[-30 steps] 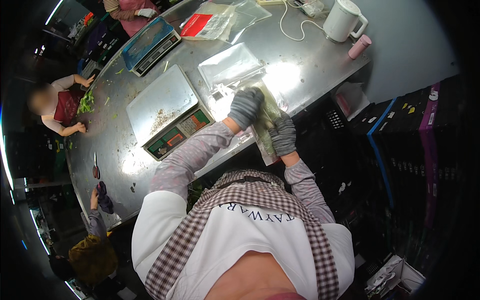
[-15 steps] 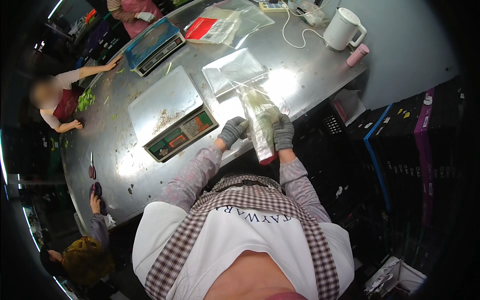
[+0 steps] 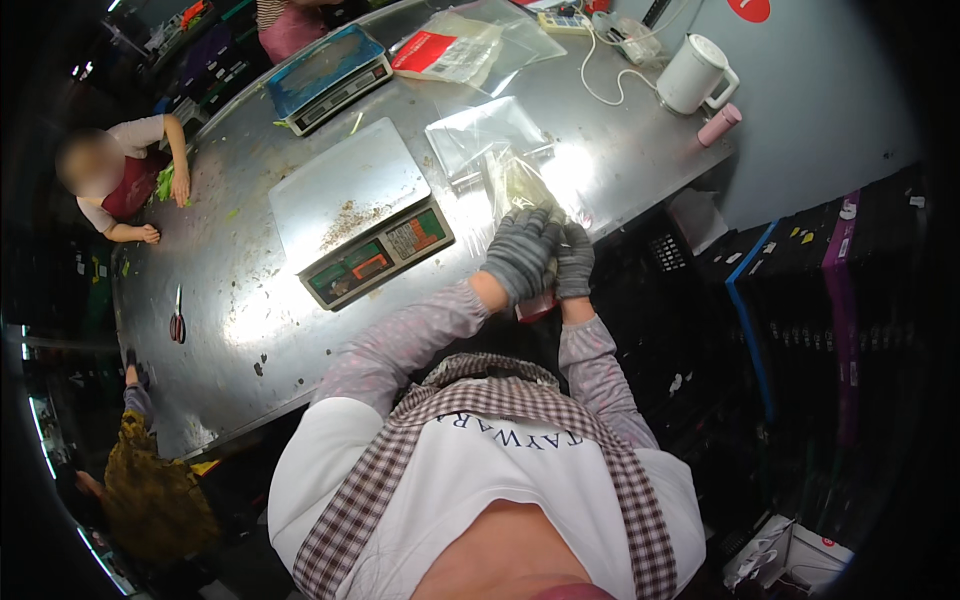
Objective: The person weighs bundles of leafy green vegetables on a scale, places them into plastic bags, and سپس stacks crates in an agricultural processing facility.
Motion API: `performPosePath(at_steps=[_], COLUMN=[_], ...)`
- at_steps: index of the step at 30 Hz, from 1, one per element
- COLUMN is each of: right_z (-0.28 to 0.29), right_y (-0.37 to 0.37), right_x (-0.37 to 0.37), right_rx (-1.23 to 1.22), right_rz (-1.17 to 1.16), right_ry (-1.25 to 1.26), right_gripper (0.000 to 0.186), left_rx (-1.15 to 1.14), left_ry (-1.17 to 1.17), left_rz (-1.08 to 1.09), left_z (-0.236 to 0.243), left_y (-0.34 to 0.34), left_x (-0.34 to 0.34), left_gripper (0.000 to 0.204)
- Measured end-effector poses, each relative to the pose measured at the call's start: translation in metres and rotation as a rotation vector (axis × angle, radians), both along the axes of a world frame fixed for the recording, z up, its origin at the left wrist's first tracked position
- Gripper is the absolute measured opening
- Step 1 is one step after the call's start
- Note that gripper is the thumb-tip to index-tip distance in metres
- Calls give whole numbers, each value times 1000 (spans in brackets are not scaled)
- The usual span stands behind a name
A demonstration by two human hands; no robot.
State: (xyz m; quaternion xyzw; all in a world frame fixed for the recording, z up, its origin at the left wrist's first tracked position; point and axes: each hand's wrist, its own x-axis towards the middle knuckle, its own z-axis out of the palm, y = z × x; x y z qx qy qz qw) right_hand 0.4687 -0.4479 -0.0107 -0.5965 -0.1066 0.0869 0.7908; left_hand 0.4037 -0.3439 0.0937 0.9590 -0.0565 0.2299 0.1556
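A clear plastic bag (image 3: 515, 182) with pale green contents lies slanted at the table's near edge, its reddish lower end pointing toward me. My left hand (image 3: 523, 255), in a grey striped knit glove, is laid across the bag's front, fingers curled over it and hiding its middle. Gripping the bag's right side is my right hand (image 3: 575, 262), gloved the same way. Just beyond the bag lies a stack of flat clear bags (image 3: 480, 132). To the left stands a scale (image 3: 350, 200) with a metal pan, soiled along its near side.
The metal table (image 3: 215, 300) carries scissors (image 3: 178, 318), a second scale (image 3: 328, 75), a red-and-white package (image 3: 450, 50), a white kettle (image 3: 692, 75) and a pink bottle (image 3: 720, 124). Co-workers stand along its left and far sides. Dark stacked crates (image 3: 800, 300) rise at right.
My left hand has moved right, from the bag's left side to over its front. The far-left co-worker's arm has drawn back to some greens; another person at lower left has moved away from the scissors.
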Motion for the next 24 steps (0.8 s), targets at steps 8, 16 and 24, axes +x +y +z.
performPosePath(at_steps=[8,16,24], right_z=[7,96,-26], right_y=[18,-8,-47], right_x=[-16,-20,41], right_rx=[609,-48,-73], right_rz=[-25,4,230], right_ry=[74,-153,53], right_gripper=[21,18,16], left_rx=[122,-35,-20], left_ry=[-322,-368,352], left_rz=[99,-304,-9], left_z=[-41,25,23], left_y=[-44,-59,-74], left_x=[1,-69,-122], left_gripper=[24,23,55])
